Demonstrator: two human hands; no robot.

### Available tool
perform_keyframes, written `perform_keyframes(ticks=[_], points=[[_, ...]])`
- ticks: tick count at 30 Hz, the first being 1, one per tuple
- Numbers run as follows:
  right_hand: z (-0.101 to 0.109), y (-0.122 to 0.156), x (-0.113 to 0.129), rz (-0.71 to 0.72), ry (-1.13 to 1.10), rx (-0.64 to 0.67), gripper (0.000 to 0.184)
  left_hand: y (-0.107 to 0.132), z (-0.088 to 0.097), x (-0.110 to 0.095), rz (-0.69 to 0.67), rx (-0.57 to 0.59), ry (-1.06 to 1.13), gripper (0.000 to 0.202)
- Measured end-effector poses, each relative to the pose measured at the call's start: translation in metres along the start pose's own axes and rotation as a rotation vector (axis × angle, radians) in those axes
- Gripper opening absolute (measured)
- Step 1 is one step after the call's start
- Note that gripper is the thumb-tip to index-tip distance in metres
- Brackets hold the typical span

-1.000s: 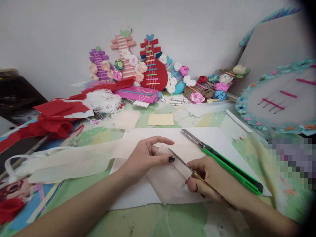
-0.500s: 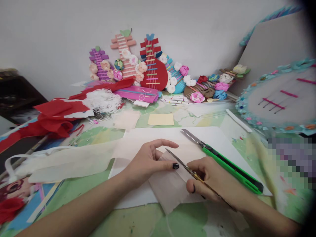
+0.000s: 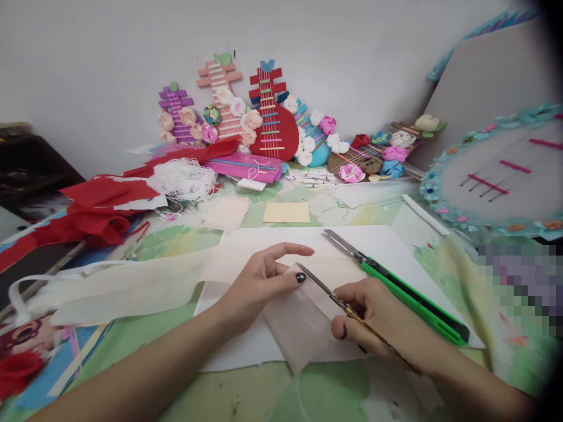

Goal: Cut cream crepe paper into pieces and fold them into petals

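My left hand (image 3: 268, 281) pinches the upper corner of a thin, pale sheet of crepe paper (image 3: 303, 331), thumb on top. Its index finger is stretched out above. In my right hand (image 3: 373, 310) is a pair of scissors (image 3: 328, 291), the blades pointing up and left at the paper's edge, close to my left thumb. The handles are partly hidden by my fingers. Under both hands lies a white sheet (image 3: 237, 357). A green box cutter (image 3: 409, 293) rests on that sheet, just beyond my right hand, with its blade out.
A pale yellow card (image 3: 287, 213) lies behind the white sheet. Pale crepe paper (image 3: 132, 287) stretches to the left, near red fabric-like material (image 3: 97, 217) and white thread (image 3: 185, 179). Decorated toy lutes (image 3: 275, 129) lean on the wall; a flower-edged round piece (image 3: 497, 176) stands right.
My left thumb has shifted slightly left and up along the paper's corner. The scissors stay almost in place, their tips now right beside the thumb.
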State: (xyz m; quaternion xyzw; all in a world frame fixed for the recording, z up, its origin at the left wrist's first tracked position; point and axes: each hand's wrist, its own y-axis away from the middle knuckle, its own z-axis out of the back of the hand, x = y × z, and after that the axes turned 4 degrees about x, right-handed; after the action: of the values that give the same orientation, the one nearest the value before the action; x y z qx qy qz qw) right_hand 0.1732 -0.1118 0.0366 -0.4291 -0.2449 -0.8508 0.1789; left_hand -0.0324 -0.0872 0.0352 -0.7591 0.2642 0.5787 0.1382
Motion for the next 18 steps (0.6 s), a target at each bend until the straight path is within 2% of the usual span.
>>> perform_keyframes(ticks=[18], points=[[-0.0008, 0.0006, 0.0002, 0.009, -0.026, 0.027, 0.054, 0.0011, 0.0020, -0.0016, -0.048, -0.014, -0.027, 0.040]])
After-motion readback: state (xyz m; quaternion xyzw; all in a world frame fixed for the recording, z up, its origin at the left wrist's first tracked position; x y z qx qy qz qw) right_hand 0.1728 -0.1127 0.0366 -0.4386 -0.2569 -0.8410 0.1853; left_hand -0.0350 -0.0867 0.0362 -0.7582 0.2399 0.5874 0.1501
